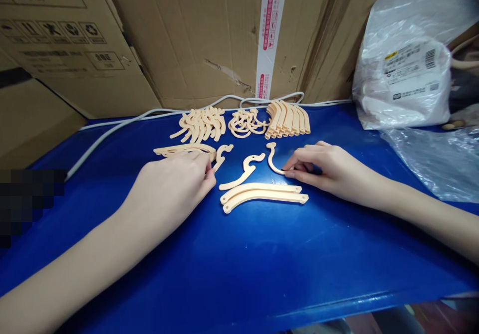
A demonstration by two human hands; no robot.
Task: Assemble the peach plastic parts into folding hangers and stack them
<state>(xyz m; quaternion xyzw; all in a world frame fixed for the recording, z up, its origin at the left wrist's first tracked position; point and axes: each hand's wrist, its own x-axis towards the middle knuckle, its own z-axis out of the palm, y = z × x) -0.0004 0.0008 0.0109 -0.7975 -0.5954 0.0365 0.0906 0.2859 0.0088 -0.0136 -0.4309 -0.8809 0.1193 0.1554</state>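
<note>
My left hand [175,184] lies knuckles up on the blue table [239,254], its fingertips pinched on the lower end of a small peach plastic arm piece [222,155]. My right hand [324,168] pinches the end of a peach hook piece [273,158]. Between the hands lie another curved piece [243,171] and two long curved bars [264,194] side by side. A further long curved bar [183,149] lies just beyond my left hand.
At the back of the table sit piles of peach parts: curved arms [202,123], hooks [245,122] and stacked bars [288,119]. A white cable [123,124] runs along cardboard boxes [209,35]. Plastic bags [404,80] stand at the right.
</note>
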